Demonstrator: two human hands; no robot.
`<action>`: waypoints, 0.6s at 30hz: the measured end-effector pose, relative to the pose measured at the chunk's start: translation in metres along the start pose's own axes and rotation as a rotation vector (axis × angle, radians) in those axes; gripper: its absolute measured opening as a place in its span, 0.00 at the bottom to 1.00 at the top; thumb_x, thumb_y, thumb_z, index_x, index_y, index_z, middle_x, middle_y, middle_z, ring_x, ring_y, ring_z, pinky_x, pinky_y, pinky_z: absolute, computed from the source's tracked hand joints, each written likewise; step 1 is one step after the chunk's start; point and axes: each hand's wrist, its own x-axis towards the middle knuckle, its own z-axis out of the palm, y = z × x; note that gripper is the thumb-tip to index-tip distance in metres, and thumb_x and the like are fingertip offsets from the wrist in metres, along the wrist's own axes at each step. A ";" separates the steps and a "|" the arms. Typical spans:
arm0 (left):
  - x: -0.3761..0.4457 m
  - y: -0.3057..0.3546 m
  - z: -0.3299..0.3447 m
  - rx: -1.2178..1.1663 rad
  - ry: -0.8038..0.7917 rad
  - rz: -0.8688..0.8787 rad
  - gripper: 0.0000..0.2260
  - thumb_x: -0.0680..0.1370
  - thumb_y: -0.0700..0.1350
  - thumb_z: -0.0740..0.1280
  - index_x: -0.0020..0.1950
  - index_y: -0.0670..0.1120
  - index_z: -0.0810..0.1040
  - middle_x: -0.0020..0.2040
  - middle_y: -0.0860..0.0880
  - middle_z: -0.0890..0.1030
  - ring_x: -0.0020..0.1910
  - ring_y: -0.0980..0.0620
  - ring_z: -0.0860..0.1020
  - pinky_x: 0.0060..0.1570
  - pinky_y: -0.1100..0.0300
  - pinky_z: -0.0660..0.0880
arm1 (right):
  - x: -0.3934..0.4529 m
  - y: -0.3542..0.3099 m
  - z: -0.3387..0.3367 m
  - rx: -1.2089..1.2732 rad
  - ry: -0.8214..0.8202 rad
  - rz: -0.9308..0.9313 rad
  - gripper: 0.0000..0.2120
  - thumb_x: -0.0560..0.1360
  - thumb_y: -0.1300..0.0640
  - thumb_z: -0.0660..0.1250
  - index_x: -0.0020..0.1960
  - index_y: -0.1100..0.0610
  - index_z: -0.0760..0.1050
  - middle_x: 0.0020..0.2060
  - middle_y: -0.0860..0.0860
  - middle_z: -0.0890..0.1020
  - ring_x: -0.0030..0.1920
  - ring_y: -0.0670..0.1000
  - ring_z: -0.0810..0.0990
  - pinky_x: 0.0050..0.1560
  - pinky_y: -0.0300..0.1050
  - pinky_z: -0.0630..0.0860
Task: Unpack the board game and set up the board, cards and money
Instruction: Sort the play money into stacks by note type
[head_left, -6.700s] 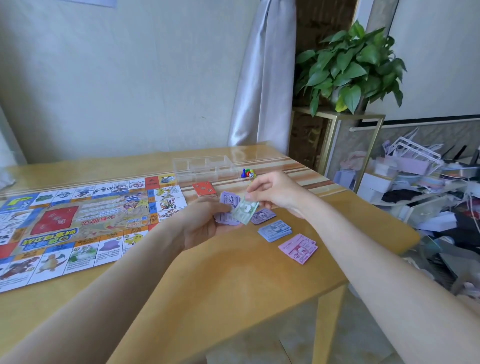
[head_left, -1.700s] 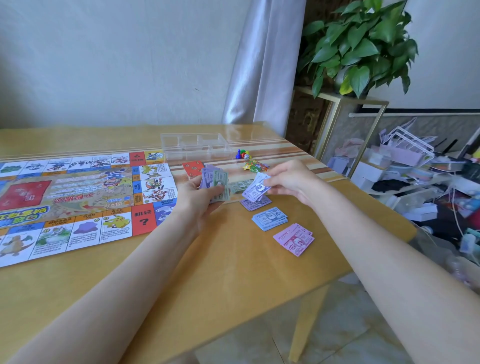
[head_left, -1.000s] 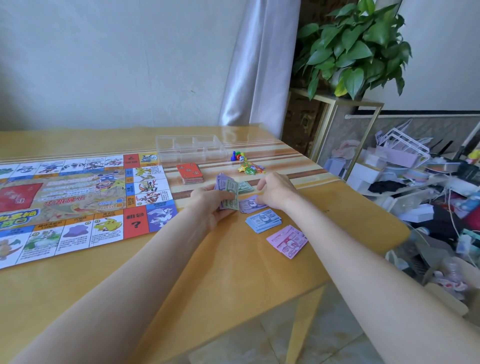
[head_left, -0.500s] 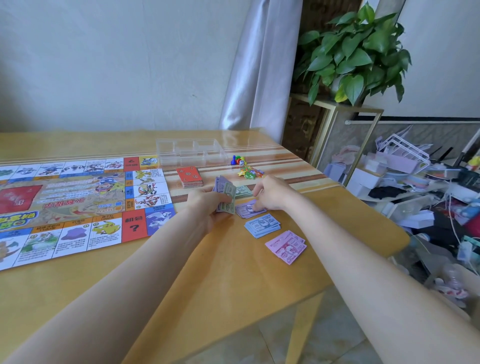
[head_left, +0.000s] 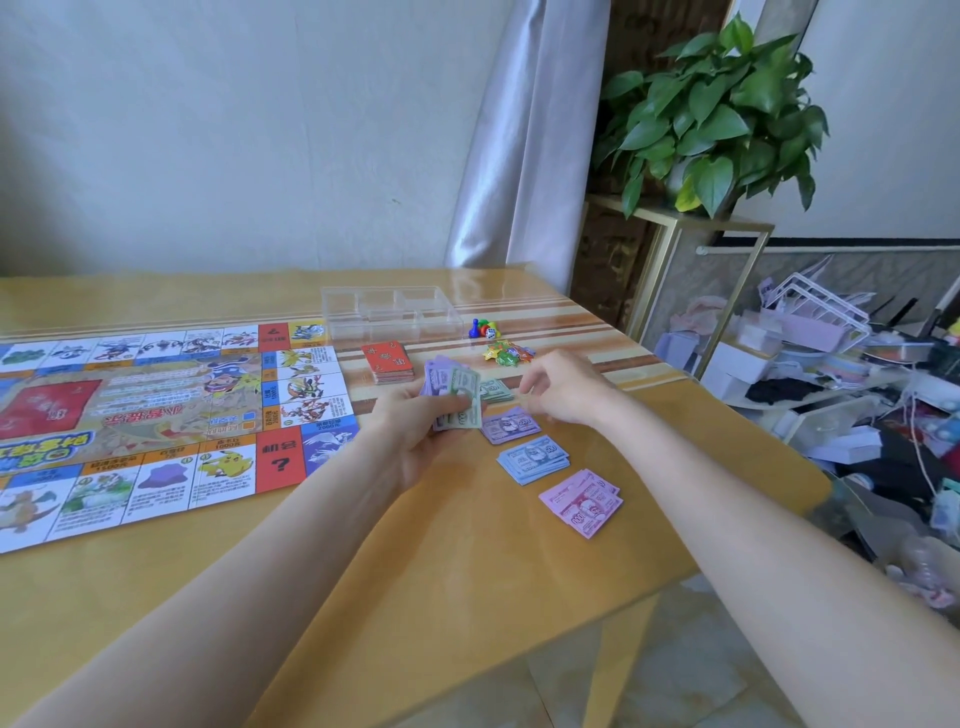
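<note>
Two forearms reach in from the lower edge of the head view, both bare from the frame's border to the wrist, with no sleeve or cuff showing. The left hand (head_left: 415, 421) and the right hand (head_left: 563, 387) are bare too, with no gloves. No watch, band or bracelet shows on either wrist. The fingers are slim with short nails; at this blur, small rings or nail polish cannot be told.

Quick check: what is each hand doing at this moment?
Left hand: grips a fanned stack of play money.
Right hand: fingers loosely curled above the sorted piles, holding nothing visible.
</note>
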 end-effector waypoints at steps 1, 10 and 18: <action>-0.001 -0.002 0.000 -0.028 -0.010 -0.001 0.10 0.74 0.29 0.64 0.54 0.36 0.76 0.48 0.38 0.81 0.42 0.47 0.81 0.37 0.59 0.81 | -0.001 -0.002 -0.002 0.062 0.080 -0.015 0.05 0.74 0.59 0.69 0.49 0.58 0.80 0.44 0.52 0.79 0.37 0.48 0.75 0.34 0.37 0.70; -0.001 0.003 0.004 0.036 -0.095 0.065 0.04 0.78 0.36 0.63 0.48 0.41 0.77 0.42 0.44 0.81 0.39 0.52 0.81 0.37 0.63 0.80 | -0.002 -0.028 0.001 0.551 -0.061 -0.033 0.06 0.69 0.60 0.74 0.42 0.58 0.77 0.39 0.59 0.82 0.37 0.52 0.78 0.35 0.39 0.74; 0.008 0.015 -0.012 -0.133 0.019 0.133 0.09 0.81 0.35 0.57 0.58 0.34 0.72 0.45 0.40 0.81 0.42 0.46 0.81 0.41 0.59 0.81 | 0.017 -0.022 0.001 0.921 0.132 0.186 0.07 0.72 0.71 0.68 0.50 0.69 0.76 0.45 0.63 0.81 0.32 0.52 0.81 0.33 0.37 0.80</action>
